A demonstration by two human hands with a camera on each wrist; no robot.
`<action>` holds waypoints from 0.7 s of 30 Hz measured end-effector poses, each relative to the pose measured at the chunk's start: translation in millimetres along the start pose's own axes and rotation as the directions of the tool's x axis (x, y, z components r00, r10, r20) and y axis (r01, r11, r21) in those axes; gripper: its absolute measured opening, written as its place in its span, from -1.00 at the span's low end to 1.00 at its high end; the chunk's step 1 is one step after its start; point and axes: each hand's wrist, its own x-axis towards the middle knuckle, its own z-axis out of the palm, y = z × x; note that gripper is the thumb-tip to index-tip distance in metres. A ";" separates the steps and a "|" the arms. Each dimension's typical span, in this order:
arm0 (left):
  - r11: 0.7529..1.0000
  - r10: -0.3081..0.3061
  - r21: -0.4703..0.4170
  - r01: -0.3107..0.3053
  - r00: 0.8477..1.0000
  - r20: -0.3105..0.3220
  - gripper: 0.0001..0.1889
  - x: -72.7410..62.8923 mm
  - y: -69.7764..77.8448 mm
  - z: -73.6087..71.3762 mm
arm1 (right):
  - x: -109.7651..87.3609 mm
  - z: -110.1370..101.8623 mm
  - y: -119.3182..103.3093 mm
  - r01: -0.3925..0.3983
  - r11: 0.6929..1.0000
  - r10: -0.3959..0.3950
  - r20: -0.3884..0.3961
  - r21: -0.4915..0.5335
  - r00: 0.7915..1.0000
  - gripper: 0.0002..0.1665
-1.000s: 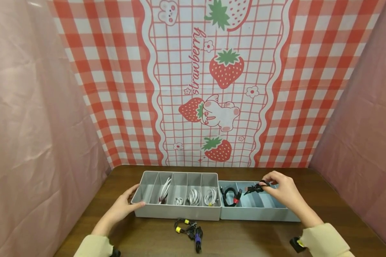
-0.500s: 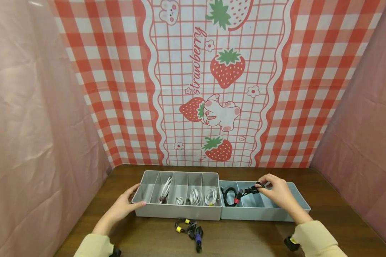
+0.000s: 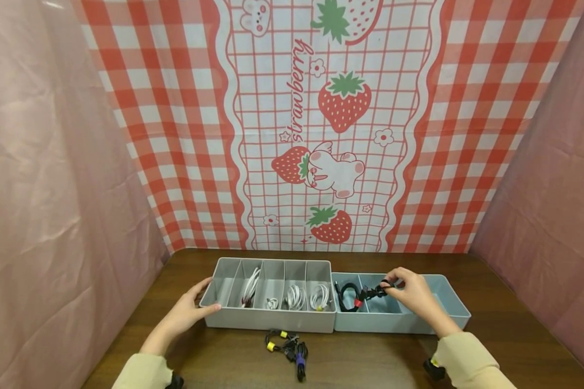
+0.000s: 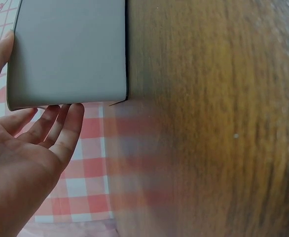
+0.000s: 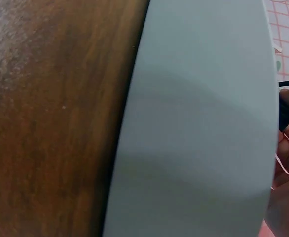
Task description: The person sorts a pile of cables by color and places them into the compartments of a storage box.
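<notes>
- Head view: from above, facing forward and down, farther back.
- Left wrist: close-up sharing head's gray box (image 4: 68, 49), upper left.
- Right wrist: close-up sharing head's blue box (image 5: 198, 118), centre.

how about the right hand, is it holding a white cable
No, the right hand pinches a black cable in its fingers.

The word "strawberry" (image 3: 300, 91) can be read, printed in red, lower-case slanted script on the hanging patterned cloth (image 3: 328, 129). It is set sideways on the white, red-lined middle panel (image 3: 317, 121), spelled from bottom to top, and is placed left of a printed fruit (image 3: 344, 105).
</notes>
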 end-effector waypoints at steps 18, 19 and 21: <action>1.000 -0.001 0.021 0.001 1.000 0.002 -0.15 -0.4 0.6 -0.3 | -9.4 4.8 11.5 0.015 1.000 -0.015 -0.014 0.007 1.000 -0.84; 1.000 -0.001 0.020 0.001 1.000 0.002 -0.16 -0.2 0.6 -0.2 | -9.7 4.5 12.2 0.017 1.000 -0.017 -0.012 0.009 1.000 -0.84; 1.000 -0.002 0.018 0.002 1.000 0.003 -0.15 0.0 0.6 -0.2 | -10.4 3.6 13.0 0.019 1.000 -0.019 -0.010 0.013 1.000 -0.83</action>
